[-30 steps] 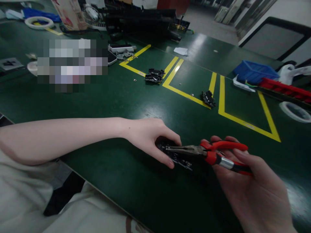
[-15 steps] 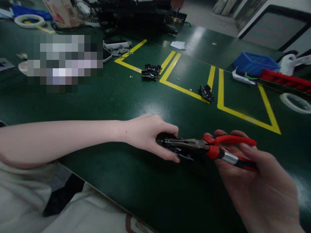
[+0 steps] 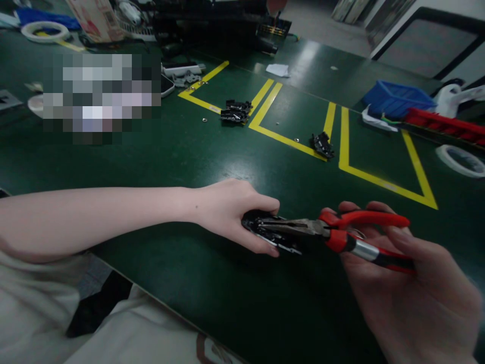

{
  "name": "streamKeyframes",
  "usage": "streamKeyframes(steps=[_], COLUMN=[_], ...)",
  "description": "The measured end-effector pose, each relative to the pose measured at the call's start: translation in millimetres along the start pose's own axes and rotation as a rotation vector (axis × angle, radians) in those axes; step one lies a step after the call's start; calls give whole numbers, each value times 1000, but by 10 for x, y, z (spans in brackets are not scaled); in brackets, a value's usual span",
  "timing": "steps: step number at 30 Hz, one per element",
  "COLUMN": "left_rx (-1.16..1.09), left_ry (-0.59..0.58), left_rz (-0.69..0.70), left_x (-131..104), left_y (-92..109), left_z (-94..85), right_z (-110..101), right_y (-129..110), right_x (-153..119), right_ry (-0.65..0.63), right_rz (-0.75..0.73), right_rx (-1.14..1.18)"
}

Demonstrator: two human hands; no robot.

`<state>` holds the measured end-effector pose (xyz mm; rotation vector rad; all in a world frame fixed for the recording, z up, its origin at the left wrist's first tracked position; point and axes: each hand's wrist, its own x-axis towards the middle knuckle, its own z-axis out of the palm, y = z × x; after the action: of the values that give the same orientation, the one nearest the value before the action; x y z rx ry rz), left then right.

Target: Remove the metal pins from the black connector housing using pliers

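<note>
My left hand (image 3: 238,215) is closed round a black part (image 3: 278,236) low over the green table (image 3: 170,151), thumb and fingers on its two sides. Red-handled pliers (image 3: 344,232) lie in my right hand (image 3: 413,283), with fingers behind the handles and thumb on the upper one. The jaws reach over the black part, and their tips are at its left end beside my left hand. Whether the tips pinch something small there cannot be made out.
Two black assemblies (image 3: 235,112) and another (image 3: 323,145) lie by yellow tape outlines (image 3: 386,186). A blue basket (image 3: 399,98), a red rack (image 3: 445,124) and a tape roll (image 3: 460,161) are at the right. Small metal rings (image 3: 296,140) lie farther back.
My right hand and the pliers have shifted slightly to the right, and the handles look a little farther apart from my left hand. My left hand has hardly moved.
</note>
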<state>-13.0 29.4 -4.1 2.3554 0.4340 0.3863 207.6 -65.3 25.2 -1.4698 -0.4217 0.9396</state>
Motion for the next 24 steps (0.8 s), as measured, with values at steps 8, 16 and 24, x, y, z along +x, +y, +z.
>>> streamKeyframes(steps=[8, 16, 24], left_rx=[7, 44, 79], left_ry=[-34, 21, 73], left_rz=[30, -6, -16], left_x=[-5, -6, 3], left_y=[-21, -4, 3], left_z=[-14, 5, 11], right_z=[-23, 20, 11], right_y=[-77, -33, -36], right_x=[53, -28, -30], right_ry=[17, 7, -31], right_rz=[-36, -5, 35], right_rx=[82, -3, -1])
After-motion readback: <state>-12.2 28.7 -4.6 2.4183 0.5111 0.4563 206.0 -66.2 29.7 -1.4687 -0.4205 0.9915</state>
